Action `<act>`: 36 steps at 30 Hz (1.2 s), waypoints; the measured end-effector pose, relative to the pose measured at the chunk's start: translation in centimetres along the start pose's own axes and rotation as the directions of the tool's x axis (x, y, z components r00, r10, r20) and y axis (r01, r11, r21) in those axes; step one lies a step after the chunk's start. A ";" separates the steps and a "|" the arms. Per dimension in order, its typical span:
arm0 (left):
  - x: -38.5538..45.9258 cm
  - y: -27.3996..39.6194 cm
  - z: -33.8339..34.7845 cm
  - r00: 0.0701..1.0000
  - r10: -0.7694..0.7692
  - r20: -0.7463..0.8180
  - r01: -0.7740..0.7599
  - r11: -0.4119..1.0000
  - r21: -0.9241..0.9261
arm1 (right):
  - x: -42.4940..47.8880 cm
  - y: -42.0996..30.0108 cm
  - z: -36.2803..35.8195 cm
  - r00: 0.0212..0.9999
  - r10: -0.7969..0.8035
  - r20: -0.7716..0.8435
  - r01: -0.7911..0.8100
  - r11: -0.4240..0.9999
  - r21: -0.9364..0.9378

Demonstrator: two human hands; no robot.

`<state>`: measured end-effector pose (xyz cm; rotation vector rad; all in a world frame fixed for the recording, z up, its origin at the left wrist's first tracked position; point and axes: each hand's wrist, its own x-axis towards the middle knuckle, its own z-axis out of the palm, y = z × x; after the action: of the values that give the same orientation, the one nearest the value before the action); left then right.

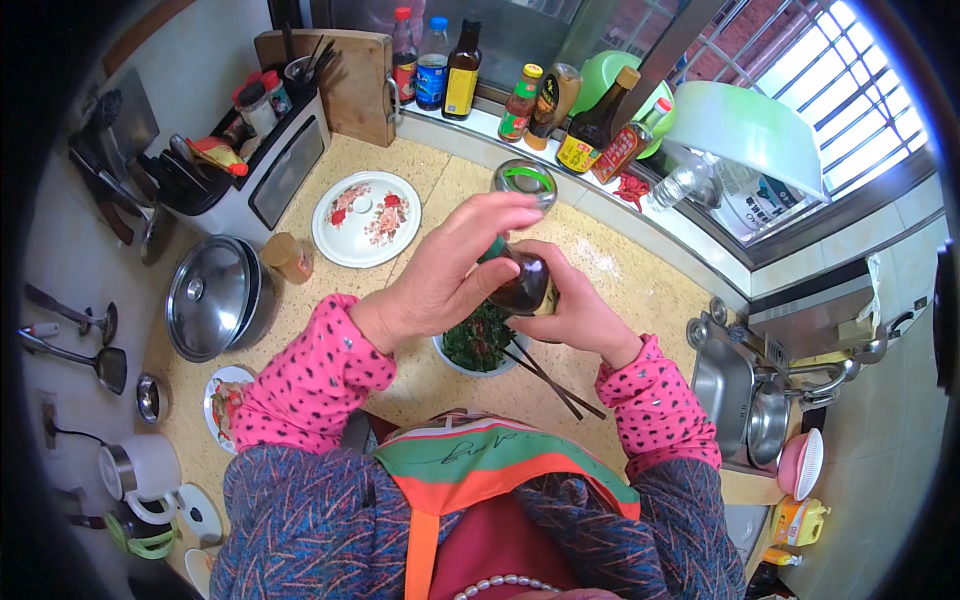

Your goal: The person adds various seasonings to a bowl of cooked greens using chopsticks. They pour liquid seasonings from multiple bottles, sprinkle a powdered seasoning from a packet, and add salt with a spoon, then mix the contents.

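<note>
My right hand is wrapped around a dark glass bottle, held above a bowl. My left hand is at the bottle's green cap, its thumb reaching over the bottle and its fingers stretched out; part of the cap is hidden. Beneath the bottle stands a white bowl of dark leafy greens, with some reddish bits among them. A pair of dark chopsticks leans out over the bowl's near right rim. Both hands partly cover the bowl.
A floral lid, a lidded steel pot, a small jar and a plate of food are left. A round glass-like lid lies behind. Several sauce bottles line the sill. A steel sink is right.
</note>
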<state>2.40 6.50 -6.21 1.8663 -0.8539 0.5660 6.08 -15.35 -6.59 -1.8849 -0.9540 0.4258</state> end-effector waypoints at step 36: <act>21.0 -30.5 -2.7 0.907 0.083 -0.414 0.045 0.956 0.290 | -14.8 8.9 -4.4 0.600 0.680 -0.422 -0.418 0.716 0.559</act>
<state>39.21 10.99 -8.11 1.8936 -0.5166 1.1151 3.33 -31.52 -13.63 -1.7127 0.2049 0.3124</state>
